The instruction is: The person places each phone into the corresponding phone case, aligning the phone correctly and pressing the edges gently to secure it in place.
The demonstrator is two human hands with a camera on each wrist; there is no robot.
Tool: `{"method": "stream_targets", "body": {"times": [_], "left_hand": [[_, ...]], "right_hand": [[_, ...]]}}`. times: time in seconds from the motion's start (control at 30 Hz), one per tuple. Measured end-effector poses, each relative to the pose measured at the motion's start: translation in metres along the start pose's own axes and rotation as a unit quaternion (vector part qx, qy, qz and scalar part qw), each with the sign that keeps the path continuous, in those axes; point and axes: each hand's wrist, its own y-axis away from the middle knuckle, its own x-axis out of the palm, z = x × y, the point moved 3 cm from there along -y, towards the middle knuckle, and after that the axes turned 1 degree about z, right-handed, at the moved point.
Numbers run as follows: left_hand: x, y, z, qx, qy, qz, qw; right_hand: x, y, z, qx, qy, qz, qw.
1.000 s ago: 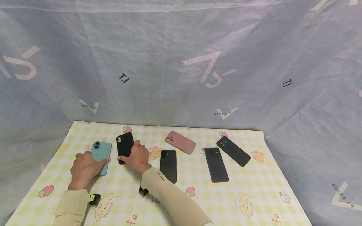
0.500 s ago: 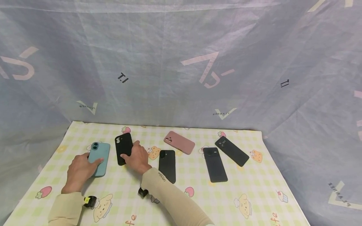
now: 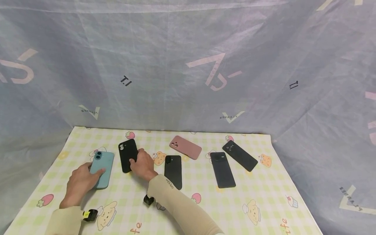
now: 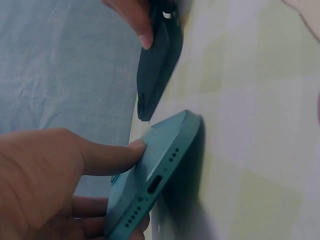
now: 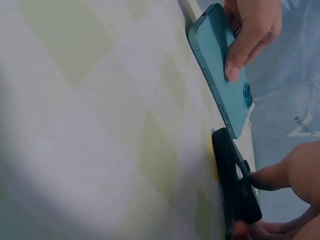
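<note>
My left hand grips a teal phone, its thumb on the back and the fingers beneath. In the left wrist view the bottom edge with its charging port tilts up off the cloth, a shadow below. Beside it, my right hand pinches a black phone case near its lower right corner. The right wrist view shows the case on its edge side, with light passing through the port cutout and the thumb at that cutout. Both twin-camera ends point away from me.
Right of the hands lie a black phone, a pink phone case, a dark phone and another dark phone or case. A checked cloth covers the table; a grey curtain hangs behind.
My left hand has drawn the teal phone slightly toward me. My right thumb has slid inward from the black case's lower left to its lower right; the case has hardly moved.
</note>
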Motion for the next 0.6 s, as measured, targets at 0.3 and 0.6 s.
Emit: {"method": "stream_targets", "body": {"times": [0.3,0.6], "left_hand": [[-0.0014,0.006,0.0022,0.005,0.026,0.004,0.9996],[-0.0016,0.0099,0.0005,0.009,0.065,-0.006,0.9978]], "right_hand": [[-0.0009,0.0042,-0.0018,0.006,-0.027,0.009,0.9996],[-0.0067,0.0084,-0.0009,0.007,-0.076,0.015,0.997]]}}
